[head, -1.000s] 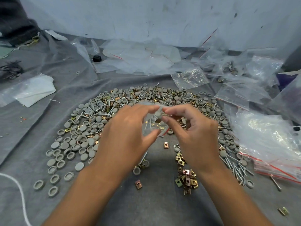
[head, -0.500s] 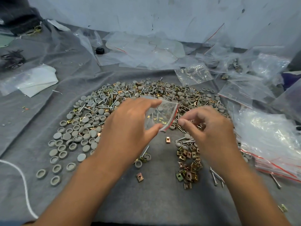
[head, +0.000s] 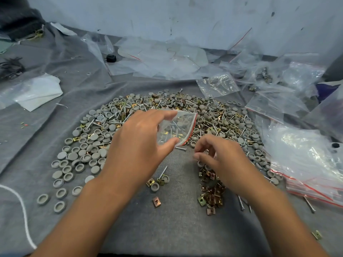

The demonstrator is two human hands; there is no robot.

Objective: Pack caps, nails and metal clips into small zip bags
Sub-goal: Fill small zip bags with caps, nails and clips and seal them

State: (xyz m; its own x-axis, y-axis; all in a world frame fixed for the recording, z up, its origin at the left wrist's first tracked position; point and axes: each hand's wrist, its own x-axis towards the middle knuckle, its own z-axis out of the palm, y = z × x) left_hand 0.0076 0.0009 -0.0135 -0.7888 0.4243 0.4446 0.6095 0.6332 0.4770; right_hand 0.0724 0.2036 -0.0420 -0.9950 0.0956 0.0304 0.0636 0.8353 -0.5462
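Left hand (head: 137,145) pinching small clear zip bag with red seal strip (head: 176,128) above heap of grey round plastic caps, silver nails and brass-coloured metal clips (head: 213,117). Right hand (head: 220,156) lower, fingers curled over loose brass clips (head: 211,193) on grey cloth (head: 167,229).

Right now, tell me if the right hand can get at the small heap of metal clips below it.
Probably yes. The right hand hovers just above the heap of metal clips, fingers loosely curled and apparently empty, with nothing between them. The left hand holds the zip bag off to the side.

A clear red-edged zip bag (head: 176,129) holding nails and clips hangs above the grey caps (head: 81,151).
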